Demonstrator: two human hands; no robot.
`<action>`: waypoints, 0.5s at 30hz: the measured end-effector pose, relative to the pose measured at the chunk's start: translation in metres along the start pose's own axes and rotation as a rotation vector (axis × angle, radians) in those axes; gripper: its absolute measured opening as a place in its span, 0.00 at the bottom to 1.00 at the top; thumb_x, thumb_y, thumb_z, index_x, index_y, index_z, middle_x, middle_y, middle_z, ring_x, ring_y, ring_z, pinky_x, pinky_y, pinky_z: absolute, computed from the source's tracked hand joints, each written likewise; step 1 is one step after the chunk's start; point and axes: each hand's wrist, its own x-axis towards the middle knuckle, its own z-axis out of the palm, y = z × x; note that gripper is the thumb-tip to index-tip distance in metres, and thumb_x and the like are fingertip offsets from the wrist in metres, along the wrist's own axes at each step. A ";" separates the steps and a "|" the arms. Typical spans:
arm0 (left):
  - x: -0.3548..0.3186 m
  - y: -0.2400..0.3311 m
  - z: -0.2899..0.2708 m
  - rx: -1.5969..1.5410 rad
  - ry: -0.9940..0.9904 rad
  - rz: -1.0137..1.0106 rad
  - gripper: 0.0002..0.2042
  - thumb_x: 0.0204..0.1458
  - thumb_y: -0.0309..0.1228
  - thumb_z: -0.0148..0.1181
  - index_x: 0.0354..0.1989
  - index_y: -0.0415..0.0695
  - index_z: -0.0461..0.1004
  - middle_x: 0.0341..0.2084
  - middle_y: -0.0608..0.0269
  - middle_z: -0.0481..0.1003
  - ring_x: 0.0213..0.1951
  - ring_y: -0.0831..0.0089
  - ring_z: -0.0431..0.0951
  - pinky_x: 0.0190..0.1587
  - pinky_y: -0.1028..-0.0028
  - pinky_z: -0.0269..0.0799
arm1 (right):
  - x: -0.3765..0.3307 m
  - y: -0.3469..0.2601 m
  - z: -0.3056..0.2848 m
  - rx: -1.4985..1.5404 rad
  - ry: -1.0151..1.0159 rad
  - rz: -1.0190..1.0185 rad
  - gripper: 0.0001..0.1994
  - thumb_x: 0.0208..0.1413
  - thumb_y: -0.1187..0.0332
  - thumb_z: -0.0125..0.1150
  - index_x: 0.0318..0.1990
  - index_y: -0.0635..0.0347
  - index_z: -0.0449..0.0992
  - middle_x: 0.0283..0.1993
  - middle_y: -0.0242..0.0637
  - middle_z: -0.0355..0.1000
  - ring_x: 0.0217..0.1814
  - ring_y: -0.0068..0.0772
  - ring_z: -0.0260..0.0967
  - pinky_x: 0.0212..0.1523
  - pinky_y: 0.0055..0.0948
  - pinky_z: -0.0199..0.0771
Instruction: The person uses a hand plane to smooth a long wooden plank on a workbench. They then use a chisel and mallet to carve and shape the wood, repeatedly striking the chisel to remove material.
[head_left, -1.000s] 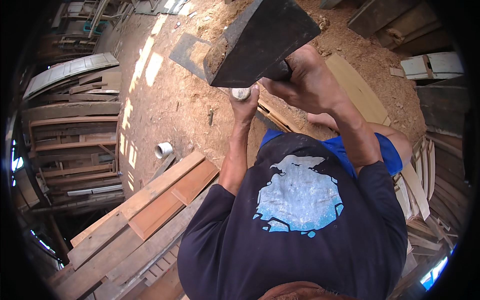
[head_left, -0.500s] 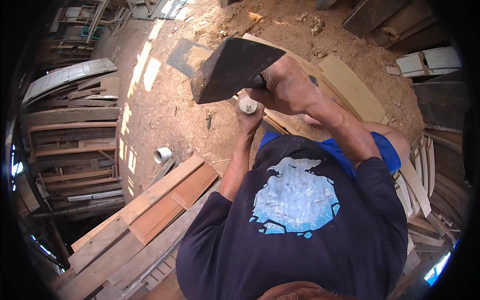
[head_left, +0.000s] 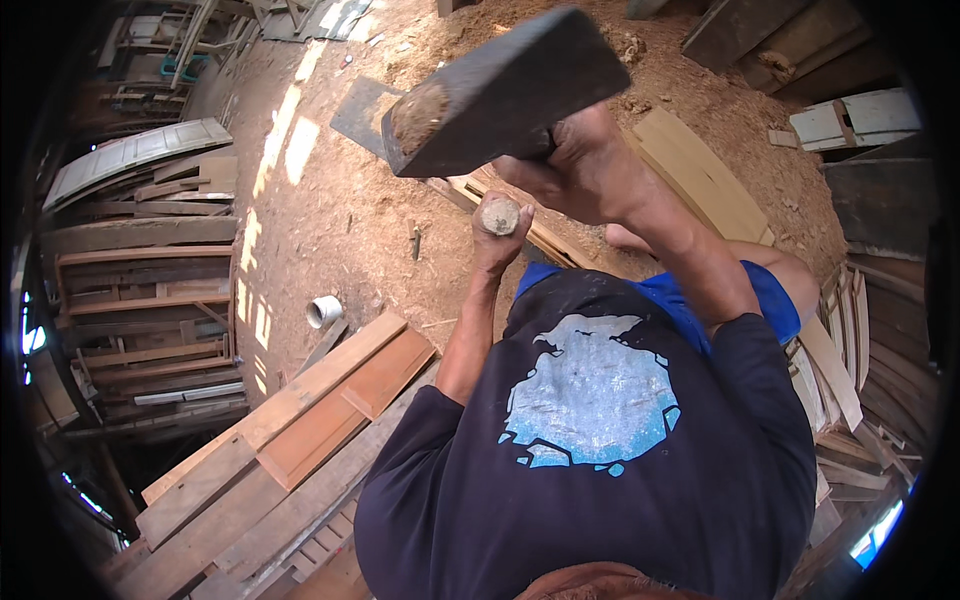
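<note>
My right hand [head_left: 590, 165] is closed round the handle of a mallet [head_left: 520, 85], whose big dark block-shaped head has a worn, frayed brown striking face. The mallet is raised above my left hand [head_left: 492, 248], apart from it. My left hand grips a chisel [head_left: 500, 216] upright; only the round, battered end of its wooden handle shows, and the blade is hidden below the fist. Under and beside my left hand lies a narrow wooden workpiece [head_left: 550, 243] with a slot cut along it, partly covered by my hands and the mallet.
A broad pale board [head_left: 700, 175] lies to the right of the workpiece. Shavings cover the floor [head_left: 370, 220], where a white cup-like pipe piece [head_left: 323, 311] lies. Stacked planks [head_left: 290, 430] are at the lower left, and timber racks [head_left: 150, 270] stand farther left.
My right hand has lifted the mallet up and to the right, tilting its head and uncovering more of the workpiece. My left hand with the chisel has barely moved.
</note>
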 end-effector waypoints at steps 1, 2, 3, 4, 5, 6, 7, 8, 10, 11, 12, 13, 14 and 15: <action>0.000 0.001 0.001 0.005 -0.013 -0.013 0.12 0.50 0.25 0.71 0.36 0.39 0.72 0.25 0.70 0.74 0.30 0.77 0.74 0.36 0.73 0.73 | -0.003 0.006 0.007 0.040 0.030 -0.079 0.12 0.46 0.72 0.70 0.39 0.60 0.78 0.27 0.44 0.75 0.30 0.48 0.75 0.32 0.39 0.75; 0.001 0.000 0.002 0.010 -0.026 -0.027 0.12 0.50 0.25 0.71 0.37 0.39 0.73 0.25 0.70 0.74 0.30 0.76 0.74 0.36 0.72 0.73 | -0.010 0.020 0.021 0.080 0.060 -0.157 0.13 0.45 0.75 0.70 0.41 0.60 0.78 0.26 0.43 0.73 0.29 0.46 0.74 0.31 0.37 0.74; 0.002 -0.004 0.003 0.017 -0.038 -0.039 0.12 0.50 0.26 0.71 0.37 0.39 0.73 0.25 0.70 0.74 0.30 0.75 0.74 0.36 0.72 0.73 | -0.016 0.031 0.031 0.120 0.091 -0.238 0.14 0.45 0.78 0.70 0.42 0.61 0.78 0.25 0.42 0.71 0.27 0.44 0.72 0.31 0.35 0.73; 0.005 -0.011 -0.001 0.119 -0.106 0.110 0.13 0.49 0.24 0.72 0.41 0.40 0.75 0.31 0.70 0.77 0.35 0.77 0.77 0.37 0.73 0.74 | -0.027 0.033 0.028 -0.038 -0.113 -0.070 0.14 0.46 0.74 0.70 0.42 0.60 0.78 0.24 0.43 0.72 0.28 0.46 0.74 0.30 0.39 0.74; 0.004 -0.018 0.000 0.122 -0.056 0.045 0.13 0.49 0.24 0.72 0.40 0.40 0.75 0.30 0.70 0.77 0.34 0.77 0.76 0.36 0.73 0.74 | -0.031 0.034 0.028 -0.364 -0.444 0.209 0.11 0.46 0.69 0.67 0.39 0.58 0.79 0.30 0.46 0.76 0.33 0.53 0.77 0.34 0.45 0.76; -0.001 -0.025 0.005 0.127 -0.009 -0.025 0.13 0.48 0.24 0.72 0.39 0.40 0.74 0.30 0.70 0.76 0.33 0.77 0.75 0.35 0.73 0.73 | -0.038 0.049 0.033 -0.454 -0.530 0.290 0.12 0.46 0.68 0.67 0.40 0.57 0.78 0.30 0.47 0.76 0.34 0.53 0.77 0.35 0.46 0.77; 0.004 -0.011 0.011 0.124 0.033 -0.090 0.13 0.48 0.24 0.72 0.38 0.39 0.74 0.29 0.70 0.75 0.32 0.77 0.74 0.35 0.73 0.72 | -0.036 0.057 0.033 -0.554 -0.613 0.374 0.13 0.46 0.68 0.66 0.42 0.57 0.78 0.29 0.48 0.77 0.34 0.54 0.77 0.36 0.47 0.77; 0.001 0.007 0.011 0.261 -0.010 0.089 0.12 0.49 0.23 0.71 0.36 0.39 0.72 0.26 0.69 0.73 0.29 0.79 0.71 0.33 0.73 0.70 | -0.037 0.060 0.027 -0.521 -0.555 0.374 0.14 0.46 0.68 0.66 0.42 0.57 0.78 0.29 0.47 0.76 0.34 0.54 0.77 0.36 0.47 0.77; -0.003 -0.004 0.006 0.251 -0.007 0.056 0.12 0.49 0.25 0.72 0.34 0.41 0.71 0.24 0.67 0.72 0.29 0.77 0.71 0.34 0.73 0.71 | -0.032 0.045 0.013 -0.441 -0.446 0.380 0.15 0.47 0.69 0.67 0.43 0.57 0.77 0.28 0.47 0.76 0.34 0.54 0.77 0.36 0.47 0.76; -0.007 -0.012 0.004 0.248 -0.008 0.037 0.12 0.49 0.25 0.72 0.32 0.41 0.70 0.24 0.66 0.72 0.28 0.77 0.71 0.34 0.73 0.71 | -0.030 0.036 0.010 -0.336 -0.319 0.292 0.14 0.47 0.69 0.67 0.42 0.58 0.77 0.28 0.47 0.76 0.33 0.53 0.77 0.36 0.46 0.75; -0.007 -0.013 0.006 0.188 0.004 0.027 0.12 0.49 0.24 0.72 0.32 0.42 0.70 0.23 0.66 0.71 0.27 0.77 0.70 0.34 0.74 0.71 | -0.023 0.028 0.007 -0.236 -0.189 0.202 0.13 0.47 0.69 0.68 0.41 0.59 0.77 0.27 0.46 0.76 0.33 0.53 0.76 0.35 0.46 0.75; -0.006 -0.015 0.006 0.171 -0.001 0.016 0.12 0.49 0.24 0.71 0.32 0.42 0.70 0.23 0.66 0.72 0.27 0.77 0.70 0.34 0.74 0.71 | -0.013 0.018 0.004 -0.138 -0.061 0.102 0.12 0.47 0.69 0.68 0.39 0.60 0.76 0.27 0.46 0.75 0.32 0.53 0.76 0.34 0.46 0.74; -0.007 -0.019 0.004 0.153 -0.006 0.004 0.12 0.49 0.24 0.71 0.32 0.42 0.70 0.23 0.66 0.72 0.27 0.77 0.70 0.34 0.74 0.71 | -0.006 0.009 0.000 -0.131 -0.068 0.081 0.09 0.47 0.70 0.70 0.33 0.62 0.75 0.25 0.46 0.74 0.30 0.52 0.74 0.32 0.44 0.72; -0.006 -0.020 0.002 0.136 -0.019 -0.004 0.12 0.49 0.24 0.71 0.32 0.42 0.70 0.23 0.66 0.72 0.27 0.77 0.70 0.34 0.74 0.71 | -0.004 0.006 0.005 -0.027 0.010 0.006 0.10 0.47 0.69 0.70 0.31 0.62 0.75 0.25 0.47 0.73 0.29 0.53 0.73 0.31 0.44 0.72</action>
